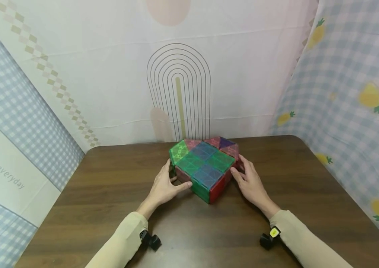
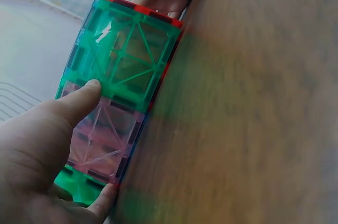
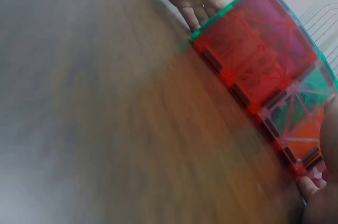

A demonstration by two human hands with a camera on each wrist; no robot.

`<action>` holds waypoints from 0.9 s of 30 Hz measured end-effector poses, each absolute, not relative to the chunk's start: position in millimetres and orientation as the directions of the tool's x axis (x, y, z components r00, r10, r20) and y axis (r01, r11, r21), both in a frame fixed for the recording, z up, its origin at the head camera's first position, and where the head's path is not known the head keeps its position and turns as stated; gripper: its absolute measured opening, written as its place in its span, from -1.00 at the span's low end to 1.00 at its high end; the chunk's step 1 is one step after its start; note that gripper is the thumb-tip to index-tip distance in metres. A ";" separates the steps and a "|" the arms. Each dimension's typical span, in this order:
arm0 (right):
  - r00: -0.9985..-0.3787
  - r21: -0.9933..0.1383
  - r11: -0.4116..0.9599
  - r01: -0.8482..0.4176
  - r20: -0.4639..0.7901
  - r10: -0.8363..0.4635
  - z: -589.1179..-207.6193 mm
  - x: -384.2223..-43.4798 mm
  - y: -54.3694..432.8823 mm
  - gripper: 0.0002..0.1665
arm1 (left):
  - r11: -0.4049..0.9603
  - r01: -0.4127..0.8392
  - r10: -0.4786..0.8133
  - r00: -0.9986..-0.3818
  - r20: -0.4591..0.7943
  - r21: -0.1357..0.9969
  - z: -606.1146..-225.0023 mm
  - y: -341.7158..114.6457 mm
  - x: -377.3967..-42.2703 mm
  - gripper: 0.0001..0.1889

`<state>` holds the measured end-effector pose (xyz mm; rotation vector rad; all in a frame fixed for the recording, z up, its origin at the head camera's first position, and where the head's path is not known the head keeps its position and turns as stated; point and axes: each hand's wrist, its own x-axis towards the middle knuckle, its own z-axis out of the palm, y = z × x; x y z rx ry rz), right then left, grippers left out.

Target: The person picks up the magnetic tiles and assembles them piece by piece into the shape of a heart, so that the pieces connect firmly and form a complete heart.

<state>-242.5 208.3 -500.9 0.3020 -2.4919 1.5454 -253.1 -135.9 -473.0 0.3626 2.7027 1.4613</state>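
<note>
A low heart-shaped box of translucent magnetic tiles (image 1: 204, 163) lies on the wooden table, its point toward me. Blue and green squares make up most of its top, with light green, pink and purple triangles along the far lobes. My left hand (image 1: 163, 187) holds its left side, the thumb on the front wall by a green square tile (image 2: 140, 57) and a pink one (image 2: 90, 142). On the opposite side, my right hand (image 1: 252, 183) grips near the right lobe, thumb at the upper edge, beyond a red wall tile (image 3: 253, 55). The far fingers are partly hidden behind the box.
The brown table (image 1: 109, 208) stretches around the box, its far edge close behind the lobes. A pale patterned cloth (image 1: 115, 85) hangs at the back, with checked cloths (image 1: 353, 93) at both sides. Small dark cameras (image 1: 155, 242) sit on the wrists.
</note>
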 end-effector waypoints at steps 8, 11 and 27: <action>-0.951 -0.826 0.471 -0.311 0.275 -0.144 -504.4 -242.8 210.3 -0.02 | 0.469 0.192 0.255 -0.964 0.076 0.862 -484.7 -139.6 -263.5 0.32; -0.951 -0.815 0.490 -0.311 0.269 -0.156 -505.6 -241.7 214.7 0.03 | 0.456 0.205 0.273 -0.958 0.082 0.866 -486.3 -138.1 -264.8 0.31; -0.945 -0.755 0.568 -0.327 0.274 -0.179 -504.8 -236.8 225.7 0.11 | 0.427 0.199 0.270 -0.959 0.085 0.882 -486.9 -128.6 -262.4 0.26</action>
